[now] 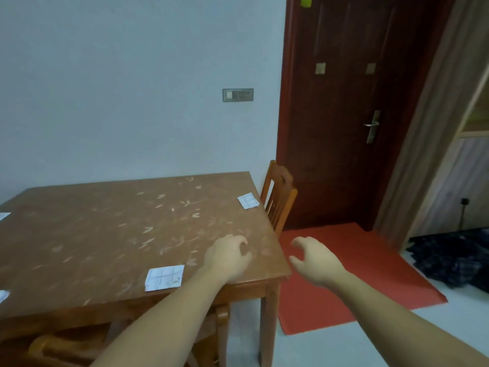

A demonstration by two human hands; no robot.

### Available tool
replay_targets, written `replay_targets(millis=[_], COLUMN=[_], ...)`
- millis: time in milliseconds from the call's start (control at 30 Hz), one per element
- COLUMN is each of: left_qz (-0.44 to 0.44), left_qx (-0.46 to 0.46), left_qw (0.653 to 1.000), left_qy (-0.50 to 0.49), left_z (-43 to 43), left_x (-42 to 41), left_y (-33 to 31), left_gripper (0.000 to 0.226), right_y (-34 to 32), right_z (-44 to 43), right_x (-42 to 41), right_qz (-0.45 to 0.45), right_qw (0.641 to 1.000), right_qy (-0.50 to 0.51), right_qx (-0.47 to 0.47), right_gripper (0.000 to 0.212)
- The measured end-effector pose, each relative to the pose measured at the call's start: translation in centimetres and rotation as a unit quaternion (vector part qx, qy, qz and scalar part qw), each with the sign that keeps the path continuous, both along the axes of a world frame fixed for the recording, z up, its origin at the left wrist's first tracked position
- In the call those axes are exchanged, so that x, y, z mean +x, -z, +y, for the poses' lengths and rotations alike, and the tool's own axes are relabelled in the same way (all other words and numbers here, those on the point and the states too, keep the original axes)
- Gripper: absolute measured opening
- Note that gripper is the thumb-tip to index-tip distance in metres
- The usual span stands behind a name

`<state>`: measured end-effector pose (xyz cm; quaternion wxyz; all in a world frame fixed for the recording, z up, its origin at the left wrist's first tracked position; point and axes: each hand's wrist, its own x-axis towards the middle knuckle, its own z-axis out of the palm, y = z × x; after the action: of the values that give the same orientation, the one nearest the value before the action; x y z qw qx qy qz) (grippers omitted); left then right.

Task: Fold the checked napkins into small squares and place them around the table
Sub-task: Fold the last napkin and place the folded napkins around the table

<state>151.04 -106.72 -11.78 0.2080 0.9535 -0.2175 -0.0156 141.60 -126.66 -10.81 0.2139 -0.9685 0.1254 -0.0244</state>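
Note:
A brown wooden table [111,234] fills the left half of the view. One folded checked napkin [164,278] lies near the table's front edge. A second folded napkin [248,201] lies at the far right edge by the chair. Two more napkin pieces show at the left border, one [4,216] farther back and one [3,295] nearer. My left hand [229,256] hovers over the table's front right corner, fingers loosely curled, holding nothing. My right hand [315,260] hangs beyond the table's right edge above the red mat, also loosely curled and holding nothing.
A wooden chair [279,197] stands at the table's right side, another [63,348] is tucked under the front edge. A red mat [357,274] lies before a dark red door [352,115]. Dark checked cloth [455,258] is piled on the floor at right.

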Motion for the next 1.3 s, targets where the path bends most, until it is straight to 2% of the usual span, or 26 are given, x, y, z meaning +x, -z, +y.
replay_targets(millis=[133, 367, 600, 767, 933, 1133, 1300], left_qz=[-0.025, -0.009, -0.010, 0.014, 0.035, 0.054, 0.077], left_qx=[0.004, 0.014, 0.024, 0.015, 0.027, 0.023, 0.001], left_qw=[1.000, 1.000, 0.998, 0.991, 0.976, 0.952, 0.931], left_qy=[0.013, -0.008, -0.056, -0.135, -0.211, -0.301, -0.357], left_z=[-6.7, -16.3, -23.4, -28.8, -33.2, -36.8, -37.9], left_x=[4.1, 14.2, 22.0, 26.3, 28.4, 32.7, 39.1], left_y=[0.5, 2.8, 2.3, 2.4, 2.1, 2.5, 5.1], left_gripper=[0.039, 0.035, 0.036, 0.032, 0.037, 0.039, 0.035], right_y=[0.5, 1.7, 1.5, 2.5, 2.4, 1.2, 2.2], right_z=[-6.1, -16.7, -25.5, -32.5, -38.6, -40.5, -39.5], right_x=[3.6, 13.5, 23.6, 31.1, 38.0, 46.5, 54.6], right_qz=[0.000, 0.026, 0.021, 0.029, 0.052, 0.028, -0.002], right_qw=[0.999, 0.991, 0.992, 0.990, 0.979, 0.951, 0.922], right_qy=[0.003, 0.006, -0.043, -0.103, -0.191, -0.306, -0.387], right_qx=[-0.053, -0.129, -0.118, -0.092, -0.058, -0.034, -0.005], right_gripper=[0.045, 0.054, 0.055, 0.049, 0.049, 0.039, 0.042])
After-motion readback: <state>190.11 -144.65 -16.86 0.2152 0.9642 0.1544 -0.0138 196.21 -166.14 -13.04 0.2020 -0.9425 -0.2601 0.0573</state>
